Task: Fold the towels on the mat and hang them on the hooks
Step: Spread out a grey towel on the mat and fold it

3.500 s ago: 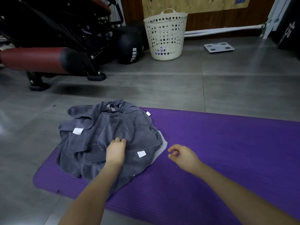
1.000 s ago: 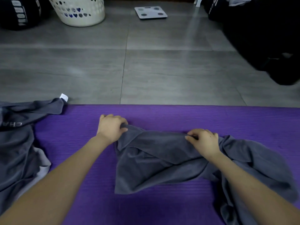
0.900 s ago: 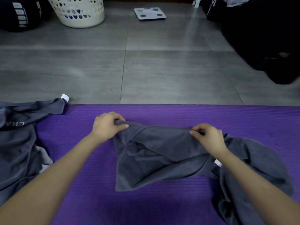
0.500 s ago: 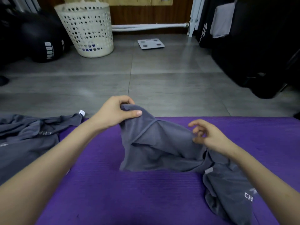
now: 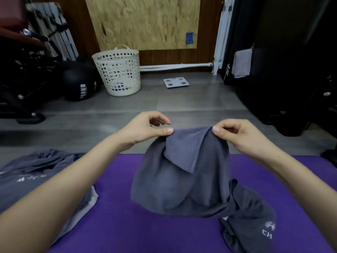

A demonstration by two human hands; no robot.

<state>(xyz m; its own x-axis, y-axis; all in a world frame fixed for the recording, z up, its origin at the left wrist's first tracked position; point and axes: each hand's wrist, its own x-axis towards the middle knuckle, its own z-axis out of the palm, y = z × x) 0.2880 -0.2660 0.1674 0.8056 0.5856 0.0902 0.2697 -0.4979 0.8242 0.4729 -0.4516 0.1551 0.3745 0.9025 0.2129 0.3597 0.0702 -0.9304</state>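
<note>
1. Two hands raise the towel (image 5: 182, 179): left hand (image 5: 145, 128) pinches its top edge at 11 o'clock, right hand (image 5: 242, 136) at 1 o'clock.
2. Its tail lies on the mat (image 5: 145, 225) at 5 o'clock.
3. More towels (image 5: 36, 170) lie at 8 o'clock.

Your left hand (image 5: 145, 128) and your right hand (image 5: 242, 136) are both bare, and so are the wrists behind them. Your left forearm (image 5: 63, 189) is uncovered all the way from the wrist to the lower left corner of the picture. Your right forearm (image 5: 291, 179) is uncovered to the right edge. The wide lens makes both forearms look much broader toward the bottom of the view than at the wrists. Your left thumbnail (image 5: 170, 131) and right thumbnail (image 5: 216, 129) are cut short and look plain and pale. Whatever you wear higher up the arms lies outside the picture, so you cannot tell the clothing from here.
</note>
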